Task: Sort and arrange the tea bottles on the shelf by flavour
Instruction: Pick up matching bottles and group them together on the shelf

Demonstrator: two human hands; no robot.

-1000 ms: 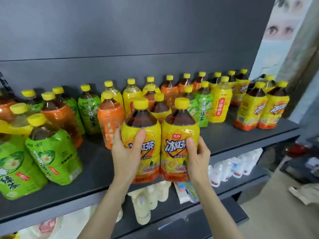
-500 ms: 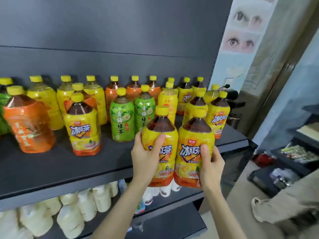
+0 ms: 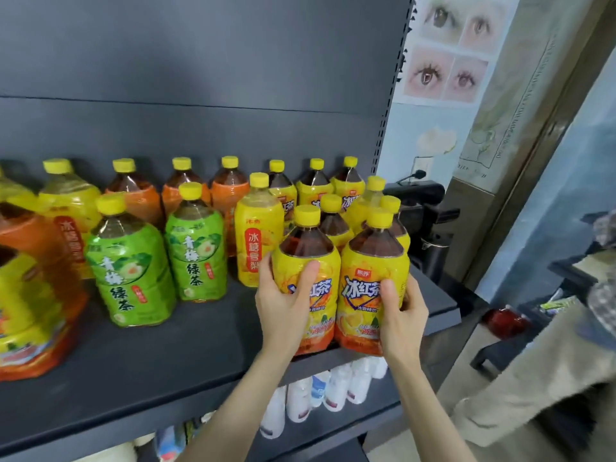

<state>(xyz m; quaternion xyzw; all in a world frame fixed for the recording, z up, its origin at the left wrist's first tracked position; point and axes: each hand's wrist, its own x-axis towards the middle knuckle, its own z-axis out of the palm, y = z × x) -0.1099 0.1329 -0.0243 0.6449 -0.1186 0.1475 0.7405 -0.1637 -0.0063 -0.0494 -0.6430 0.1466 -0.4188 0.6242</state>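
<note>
My left hand (image 3: pixel 283 305) grips a yellow iced black tea bottle (image 3: pixel 308 261) and my right hand (image 3: pixel 401 311) grips a second one (image 3: pixel 370 271) beside it. Both bottles stand upright at the front right of the dark shelf (image 3: pixel 166 355), just in front of several more of the same yellow bottles (image 3: pixel 333 221). Two green tea bottles (image 3: pixel 131 261) stand to the left, with a yellow pear tea bottle (image 3: pixel 256 235) between them and my hands. Orange-labelled bottles (image 3: pixel 140 198) line the back.
A large yellow and orange bottle (image 3: pixel 30 311) fills the left edge. White bottles (image 3: pixel 333 388) sit on the lower shelf. The shelf ends at the right by a perforated upright (image 3: pixel 390 95); beyond it is a wall with eye pictures (image 3: pixel 446 48).
Both hands have carried the two iced black tea bottles rightwards along the shelf to the group of the same yellow bottles at the right end. The camera has turned right with them.
</note>
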